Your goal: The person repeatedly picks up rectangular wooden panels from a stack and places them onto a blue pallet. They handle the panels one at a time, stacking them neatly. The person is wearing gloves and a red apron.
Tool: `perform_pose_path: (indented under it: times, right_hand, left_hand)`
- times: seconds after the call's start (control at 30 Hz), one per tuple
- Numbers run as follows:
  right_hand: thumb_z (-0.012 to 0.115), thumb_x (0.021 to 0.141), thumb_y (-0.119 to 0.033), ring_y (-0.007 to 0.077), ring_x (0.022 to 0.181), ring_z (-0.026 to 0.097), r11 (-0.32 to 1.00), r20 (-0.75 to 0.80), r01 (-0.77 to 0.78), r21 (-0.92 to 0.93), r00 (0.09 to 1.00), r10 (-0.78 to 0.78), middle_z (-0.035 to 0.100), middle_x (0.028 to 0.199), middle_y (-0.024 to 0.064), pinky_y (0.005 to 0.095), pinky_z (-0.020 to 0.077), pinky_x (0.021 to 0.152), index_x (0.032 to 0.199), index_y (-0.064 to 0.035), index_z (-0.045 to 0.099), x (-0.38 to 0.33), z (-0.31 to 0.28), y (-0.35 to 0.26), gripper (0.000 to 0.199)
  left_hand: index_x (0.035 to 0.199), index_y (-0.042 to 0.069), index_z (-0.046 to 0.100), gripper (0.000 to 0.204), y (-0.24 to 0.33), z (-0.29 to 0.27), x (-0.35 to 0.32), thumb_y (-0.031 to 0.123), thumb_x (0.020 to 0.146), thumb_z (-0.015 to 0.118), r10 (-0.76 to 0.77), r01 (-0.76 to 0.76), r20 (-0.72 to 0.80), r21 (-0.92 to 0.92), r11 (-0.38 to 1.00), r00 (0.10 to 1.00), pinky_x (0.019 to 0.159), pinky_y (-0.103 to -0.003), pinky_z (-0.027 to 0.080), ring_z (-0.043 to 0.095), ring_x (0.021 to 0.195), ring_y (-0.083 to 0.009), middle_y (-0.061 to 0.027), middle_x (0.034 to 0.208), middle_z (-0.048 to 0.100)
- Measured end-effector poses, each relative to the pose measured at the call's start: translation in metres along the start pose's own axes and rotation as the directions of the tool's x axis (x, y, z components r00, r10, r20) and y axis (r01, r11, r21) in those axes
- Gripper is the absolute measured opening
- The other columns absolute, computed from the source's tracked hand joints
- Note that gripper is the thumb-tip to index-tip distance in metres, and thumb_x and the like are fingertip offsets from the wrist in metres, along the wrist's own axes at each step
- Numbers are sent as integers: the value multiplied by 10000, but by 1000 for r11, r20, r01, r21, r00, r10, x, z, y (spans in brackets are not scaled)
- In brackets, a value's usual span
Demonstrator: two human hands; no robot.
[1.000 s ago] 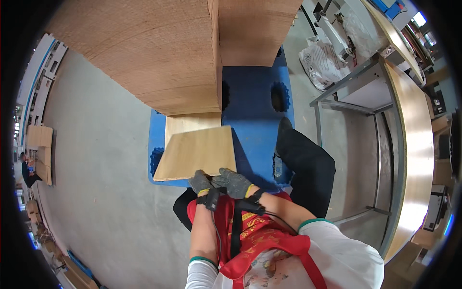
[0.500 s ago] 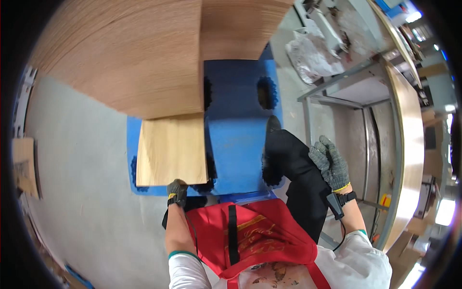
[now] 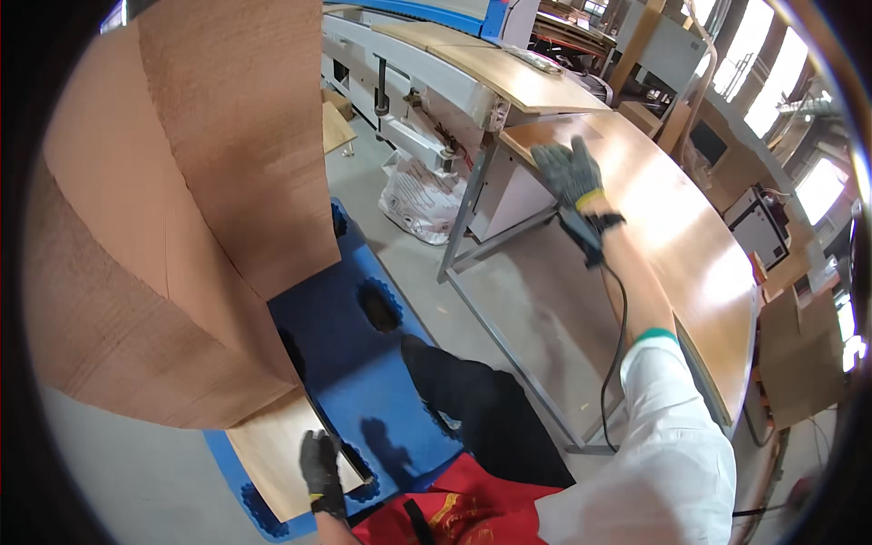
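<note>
My left hand (image 3: 322,472) is gloved and closed over the near edge of a thin wood panel (image 3: 277,454), which lies flat on the blue plastic pallet (image 3: 341,363) low and to my left — its long axis runs away from me toward the tall stack of wood sheets (image 3: 173,227). My right hand (image 3: 569,173), fingers spread and holding nothing, rests flat on the long wooden worktable (image 3: 672,236), well apart to the right. Between them: grey concrete floor (image 3: 527,300), a white sack (image 3: 420,198) and machinery behind.
</note>
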State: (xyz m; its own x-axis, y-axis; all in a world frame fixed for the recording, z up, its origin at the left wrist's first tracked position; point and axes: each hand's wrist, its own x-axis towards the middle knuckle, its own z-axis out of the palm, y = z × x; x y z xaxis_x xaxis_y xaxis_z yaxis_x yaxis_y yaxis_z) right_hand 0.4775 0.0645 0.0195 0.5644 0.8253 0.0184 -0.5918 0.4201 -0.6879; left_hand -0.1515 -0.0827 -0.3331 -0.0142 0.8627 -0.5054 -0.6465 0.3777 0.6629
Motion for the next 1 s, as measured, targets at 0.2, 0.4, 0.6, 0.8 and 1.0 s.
perform_pose_path:
  times: [0.2,0.4,0.6,0.8,1.0]
  right_hand:
    - [636,912,-272,366,876,647,969,-91,126,213,990,-108,626,1067,192,440,596,760,1188,-37,504,67,21,-12,386]
    - [614,931,-212,297,912,656,947,51,-205,248,979,198,617,1086,199,369,601,762,1208,1,502,-29,-44,-31,366]
    - [612,939,-286,248,928,661,968,-45,-233,89,970,237,664,1091,114,359,563,763,1206,-21,557,-256,-57,1,380]
    - [425,1028,-362,182,1024,602,916,-46,-367,-163,930,365,633,1170,107,313,484,847,1296,-61,482,-386,-97,4,407]
    - [564,954,-355,257,1151,584,928,-234,-317,-196,934,269,566,1310,140,403,508,953,1297,-25,518,-407,-160,-25,478]
  left_hand:
    - [1160,44,582,332,-48,69,-69,186,877,682,-123,95,130,202,975,984,785,-416,567,669,894,-256,-105,1009,643]
    - [1309,1,487,440,-30,212,-105,199,934,605,-239,82,483,322,943,842,946,-455,508,646,1024,-296,-156,1165,613]
    - [1340,32,462,378,-64,351,-118,186,997,502,-10,-739,956,233,632,293,1017,-345,427,522,1191,-208,-91,1310,524]
    - [1160,-27,603,374,-101,367,-184,238,899,642,-183,-235,639,511,827,747,769,-289,476,615,892,-143,-53,973,671]
    - [1239,-39,551,407,-77,210,-199,208,920,601,-285,220,534,184,958,796,834,-315,528,636,958,-166,-106,1120,646]
